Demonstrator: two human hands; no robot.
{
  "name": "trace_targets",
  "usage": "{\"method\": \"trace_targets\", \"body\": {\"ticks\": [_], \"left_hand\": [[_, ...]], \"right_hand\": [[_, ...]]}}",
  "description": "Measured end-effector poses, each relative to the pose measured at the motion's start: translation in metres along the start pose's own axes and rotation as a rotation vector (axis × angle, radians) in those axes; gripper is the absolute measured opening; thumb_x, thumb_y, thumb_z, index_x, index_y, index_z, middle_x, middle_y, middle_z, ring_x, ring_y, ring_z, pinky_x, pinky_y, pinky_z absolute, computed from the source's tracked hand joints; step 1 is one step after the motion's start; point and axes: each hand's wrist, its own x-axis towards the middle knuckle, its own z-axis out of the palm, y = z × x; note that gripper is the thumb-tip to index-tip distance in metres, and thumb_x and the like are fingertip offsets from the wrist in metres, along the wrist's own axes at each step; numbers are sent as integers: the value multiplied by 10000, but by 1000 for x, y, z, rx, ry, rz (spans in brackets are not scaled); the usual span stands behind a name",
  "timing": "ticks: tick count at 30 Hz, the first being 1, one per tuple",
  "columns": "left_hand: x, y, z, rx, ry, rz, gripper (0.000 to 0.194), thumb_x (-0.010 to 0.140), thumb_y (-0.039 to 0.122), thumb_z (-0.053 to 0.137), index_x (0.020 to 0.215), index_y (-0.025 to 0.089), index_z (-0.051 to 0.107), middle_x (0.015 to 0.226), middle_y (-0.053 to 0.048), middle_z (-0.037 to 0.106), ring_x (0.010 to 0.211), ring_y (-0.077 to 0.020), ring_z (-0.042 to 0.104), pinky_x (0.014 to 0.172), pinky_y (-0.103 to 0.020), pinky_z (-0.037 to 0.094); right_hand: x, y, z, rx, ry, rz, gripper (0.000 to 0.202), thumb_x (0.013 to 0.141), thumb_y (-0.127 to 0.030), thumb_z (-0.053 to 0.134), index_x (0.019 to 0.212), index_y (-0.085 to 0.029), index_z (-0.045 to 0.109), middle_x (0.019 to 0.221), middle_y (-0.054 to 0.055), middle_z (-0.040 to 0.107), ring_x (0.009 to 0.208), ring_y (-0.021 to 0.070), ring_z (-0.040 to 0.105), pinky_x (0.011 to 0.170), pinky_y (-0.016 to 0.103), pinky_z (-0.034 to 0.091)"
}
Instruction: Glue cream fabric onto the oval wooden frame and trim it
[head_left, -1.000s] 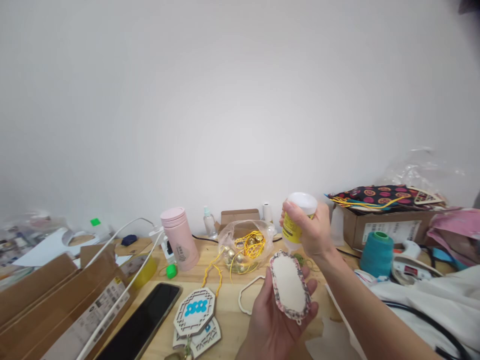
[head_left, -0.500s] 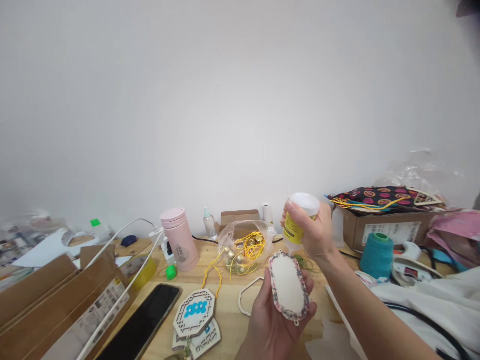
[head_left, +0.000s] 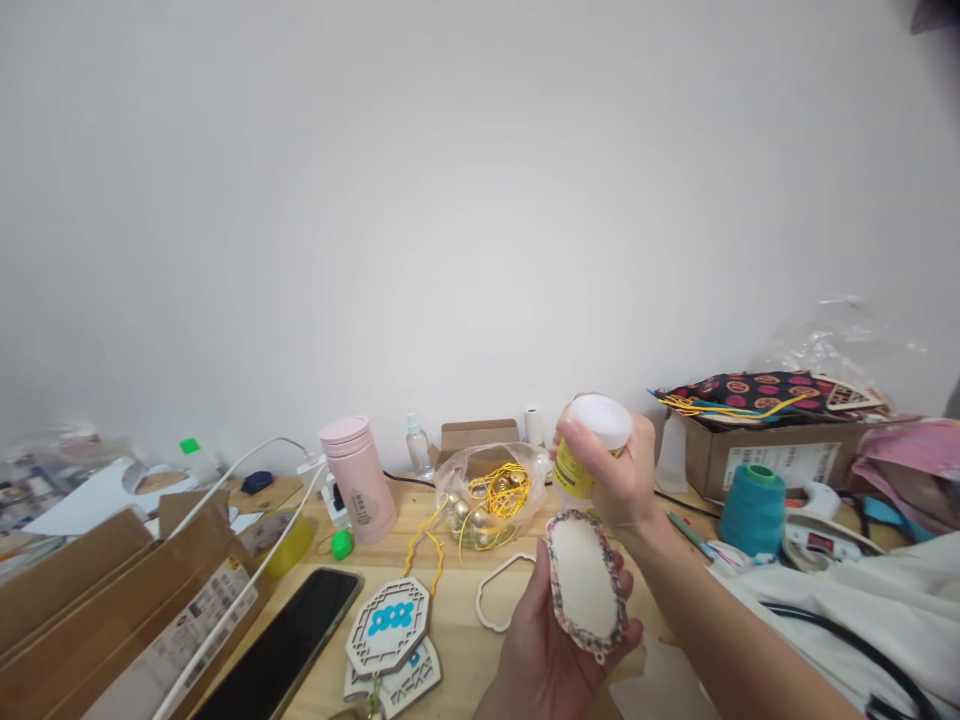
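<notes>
My left hand (head_left: 544, 645) holds an oblong white piece (head_left: 585, 575) with a patterned pink and dark rim, its flat face turned up. Just above its upper end, my right hand (head_left: 619, 465) grips a white bottle with a yellow label (head_left: 574, 470), base up and tilted, its lower end close to the rim. Whether anything comes out of the bottle cannot be made out. Left of my left hand a thin white frame (head_left: 484, 600) lies on the wooden table (head_left: 457, 625).
Left are an octagonal wooden ornament (head_left: 388, 625), a phone (head_left: 289, 640), a pink tumbler (head_left: 360, 480) and an open carton (head_left: 112, 620). Behind lies a plastic bag of golden bells (head_left: 465, 515). Right stand a teal thread spool (head_left: 752, 510) and a full box (head_left: 780, 455).
The bottle in my right hand has moved left and slightly down. My left hand and the oblong piece have shifted slightly right and down. A green pen now shows beside my right forearm.
</notes>
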Motion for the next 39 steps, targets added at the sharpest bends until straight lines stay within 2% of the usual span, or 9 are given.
{"method": "trace_targets", "body": {"ticks": [8,17,27,34,37,39], "left_hand": [[0,2,1,2,5,-4,473,827,474,316,963,149,631,911,-109,671,819,-175,622,648,-306,507],[0,-1,-3,-18,23,1,453,822,470,342,897,155,659,851,-71,701,785,-180,638,620,-295,515],[1,-1,-2,-23,-17,-12,464,821,476,337,901,151,658,854,-76,695,803,-172,631,622,-282,510],[1,0,-4,-36,-52,-25,458,814,490,340,917,172,653,885,-76,687,827,-164,620,640,-275,500],[1,0,-4,-27,-28,-30,451,803,495,362,909,168,654,873,-76,688,812,-161,622,643,-279,499],[0,0,-3,-20,28,-20,442,797,488,385,881,153,661,843,-76,696,783,-166,631,627,-282,501]], "right_hand": [[2,5,-5,27,16,37,292,687,-427,591,587,-166,507,505,-37,472,449,108,472,437,237,379],[-5,-3,4,-6,6,-17,302,692,-408,564,528,-174,468,494,-26,472,443,107,454,421,236,345],[-4,-1,3,-96,79,-35,293,690,-400,582,534,-165,501,465,-30,471,421,105,454,406,227,353],[-3,2,1,-71,132,-27,284,688,-395,589,541,-169,500,458,-34,469,407,105,455,394,227,356],[-3,1,2,-57,139,-23,276,693,-389,587,551,-167,507,462,-33,468,409,106,457,396,227,358],[-5,-1,5,-58,122,-27,278,693,-387,586,546,-166,505,464,-32,464,412,103,451,395,225,354]]}}
